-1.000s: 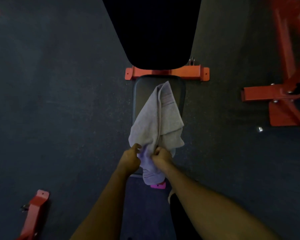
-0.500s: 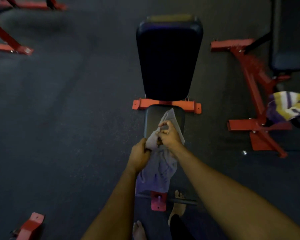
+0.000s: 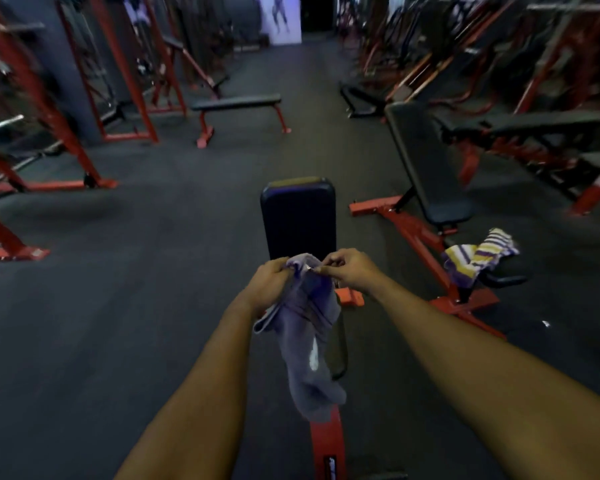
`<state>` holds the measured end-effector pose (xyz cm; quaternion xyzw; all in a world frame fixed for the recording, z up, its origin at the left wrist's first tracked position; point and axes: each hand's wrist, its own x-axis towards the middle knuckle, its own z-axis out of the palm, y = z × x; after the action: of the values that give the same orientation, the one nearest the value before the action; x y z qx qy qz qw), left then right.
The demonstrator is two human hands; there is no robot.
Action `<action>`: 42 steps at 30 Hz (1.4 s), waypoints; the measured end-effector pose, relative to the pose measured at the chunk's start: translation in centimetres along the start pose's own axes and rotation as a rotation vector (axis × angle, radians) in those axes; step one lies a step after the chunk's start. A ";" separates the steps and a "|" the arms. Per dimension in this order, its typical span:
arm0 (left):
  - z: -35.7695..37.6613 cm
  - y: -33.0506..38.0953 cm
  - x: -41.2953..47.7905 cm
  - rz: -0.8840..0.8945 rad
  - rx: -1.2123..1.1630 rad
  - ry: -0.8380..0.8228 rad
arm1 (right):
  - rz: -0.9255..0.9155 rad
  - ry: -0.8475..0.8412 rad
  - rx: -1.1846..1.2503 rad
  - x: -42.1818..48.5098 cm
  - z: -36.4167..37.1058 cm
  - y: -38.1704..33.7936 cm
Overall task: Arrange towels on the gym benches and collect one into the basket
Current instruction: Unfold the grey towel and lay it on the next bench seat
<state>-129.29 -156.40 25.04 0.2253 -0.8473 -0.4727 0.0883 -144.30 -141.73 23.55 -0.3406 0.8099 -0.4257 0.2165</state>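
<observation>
A lavender-grey towel [image 3: 307, 344] hangs in the air in front of me, its lower end drooping over the bench seat. My left hand [image 3: 269, 284] grips its top edge from the left and my right hand [image 3: 349, 268] pinches the same edge from the right. Behind the towel stands a black incline bench [image 3: 298, 216] on a red frame, its backrest upright. A purple, white and yellow striped towel [image 3: 478, 259] lies on the seat end of a second incline bench [image 3: 426, 168] to the right. No basket is in view.
A flat black bench [image 3: 236, 103] with red legs stands farther back at the left. Red racks [image 3: 39, 109] line the left side, and more red machines [image 3: 534, 98] crowd the right. Dark rubber floor [image 3: 136, 271] runs down the middle aisle.
Both hands have lifted the towel off the bench seat and now hold it up by its top edge. My view has tilted up from the bench to the gym aisle.
</observation>
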 end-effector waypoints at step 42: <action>-4.6 17.3 -2.3 0.380 0.311 0.412 | -0.298 -0.094 0.209 -4.6 -9.8 -9.9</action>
<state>-130.79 -151.05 42.21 0.1650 -0.9006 -0.2573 0.3091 -143.83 -136.99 37.42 -0.4519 0.6908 -0.5186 0.2227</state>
